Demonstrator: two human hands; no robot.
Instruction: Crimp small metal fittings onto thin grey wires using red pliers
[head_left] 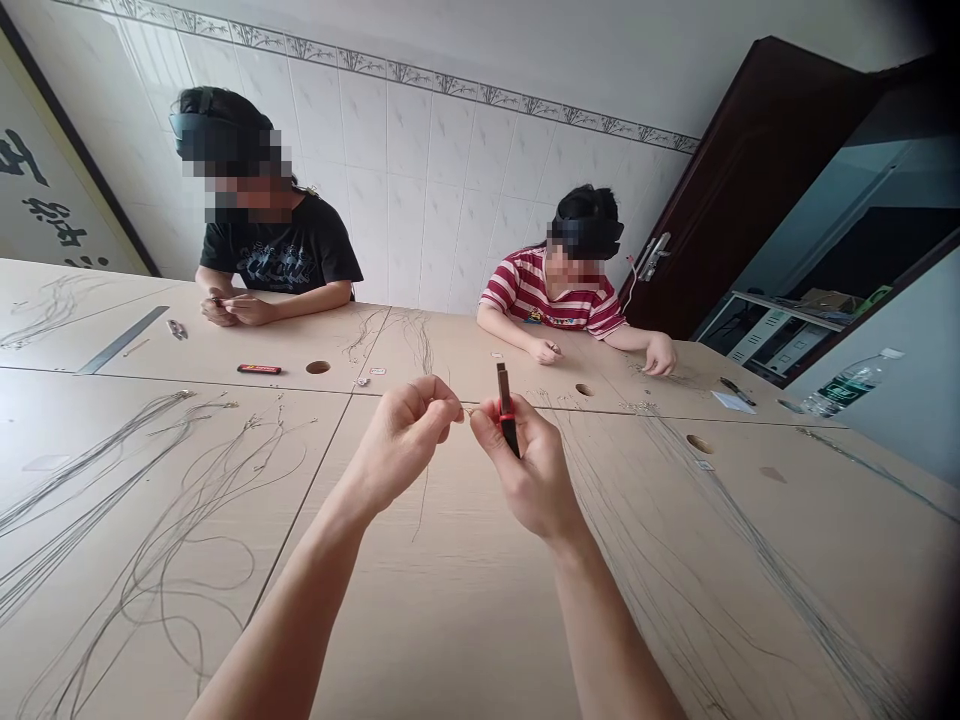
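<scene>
My left hand (412, 435) is closed in a pinch, its fingertips on a thin cord (422, 505) whose tail hangs below the hand. A tiny gold-coloured piece (469, 411) shows between the fingertips of both hands; its kind is too small to tell. My right hand (529, 470) is closed round a slim black-and-red tool (509, 425) with a dark, metal-looking upper end, held upright. The thumb and forefinger of that hand meet near the gold piece. Both hands are raised over the middle of the table (450, 620).
Bundles of thin cords (172, 500) lie left, and more cords (750, 530) stretch along the right. Across the table sit two people (277, 240), (555, 290). Around them are a metal ruler (124, 340), a red-and-black object (259, 369), table holes (318, 367) and a water bottle (851, 383).
</scene>
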